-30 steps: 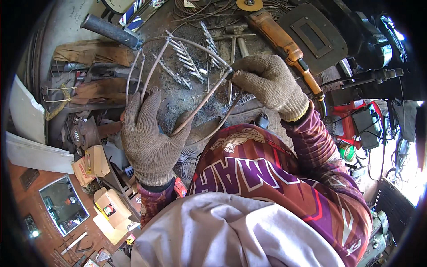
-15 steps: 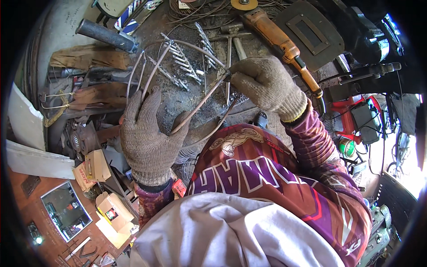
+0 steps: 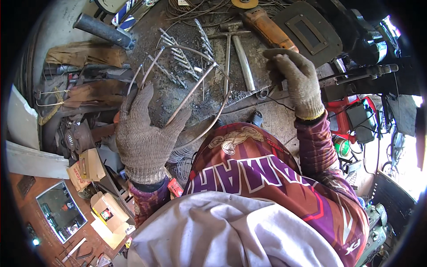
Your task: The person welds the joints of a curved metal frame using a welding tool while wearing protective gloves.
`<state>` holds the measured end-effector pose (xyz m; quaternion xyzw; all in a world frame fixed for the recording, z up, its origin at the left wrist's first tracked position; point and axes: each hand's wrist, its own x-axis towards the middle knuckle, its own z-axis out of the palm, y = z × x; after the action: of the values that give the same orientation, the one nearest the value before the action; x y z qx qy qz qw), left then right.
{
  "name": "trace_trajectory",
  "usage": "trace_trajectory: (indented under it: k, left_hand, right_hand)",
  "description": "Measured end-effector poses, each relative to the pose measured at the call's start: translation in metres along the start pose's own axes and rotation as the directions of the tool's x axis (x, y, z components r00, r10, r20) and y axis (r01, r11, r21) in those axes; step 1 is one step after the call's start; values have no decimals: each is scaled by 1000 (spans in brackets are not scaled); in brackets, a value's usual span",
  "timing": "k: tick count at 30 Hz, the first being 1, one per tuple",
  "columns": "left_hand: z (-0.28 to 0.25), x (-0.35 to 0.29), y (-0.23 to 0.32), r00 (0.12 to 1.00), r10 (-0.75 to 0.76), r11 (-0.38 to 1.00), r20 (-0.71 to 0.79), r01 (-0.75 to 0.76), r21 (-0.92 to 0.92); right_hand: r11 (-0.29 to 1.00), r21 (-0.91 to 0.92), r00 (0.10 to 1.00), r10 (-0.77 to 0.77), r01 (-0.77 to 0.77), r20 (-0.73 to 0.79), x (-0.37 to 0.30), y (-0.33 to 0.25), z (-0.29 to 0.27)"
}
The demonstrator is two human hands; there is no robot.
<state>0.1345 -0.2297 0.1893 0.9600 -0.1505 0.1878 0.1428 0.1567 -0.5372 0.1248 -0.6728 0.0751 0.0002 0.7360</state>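
A bent metal rod frame point(image 3: 189, 99), made of thin curved bars joined at several points, stands over the workbench and in front of my body. My left hand point(image 3: 149, 127), in a knitted grey-brown glove, holds the frame at its left side, with a bar between thumb and fingers. My right hand point(image 3: 298, 80), in a matching glove, is raised off the frame. Its fingers are loosely bent and apart, with nothing visible in them. It overlaps the orange angle grinder point(image 3: 267, 29) and hides its rear end; whether it touches the grinder cannot be seen.
A hammer point(image 3: 242, 62), welded toothed metal strips point(image 3: 178, 51) and coiled wire point(image 3: 195, 15) lie on the dirty bench. Near the grinder is a welding mask point(image 3: 307, 33). A steel pipe point(image 3: 104, 31) is at far left; open cardboard boxes point(image 3: 111, 218) are at lower left.
My right hand has let go of the frame's right corner and moved right, over the grinder's rear part. My left hand keeps the frame, which has shifted slightly left.
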Motion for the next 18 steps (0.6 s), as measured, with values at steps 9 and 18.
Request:
trace_trajectory:
  k: [9,18]
  left_hand:
    - [-3,3,6,995,-79,997,64,78,11]
    - [8,9,15,1000,15,1000,-1,-15,-10]
  right_hand:
    - [979,-112,899,-200,169,-389,-19,1,-66]
    - [942,-197,622,-329,273,-711,-35,18,-153]
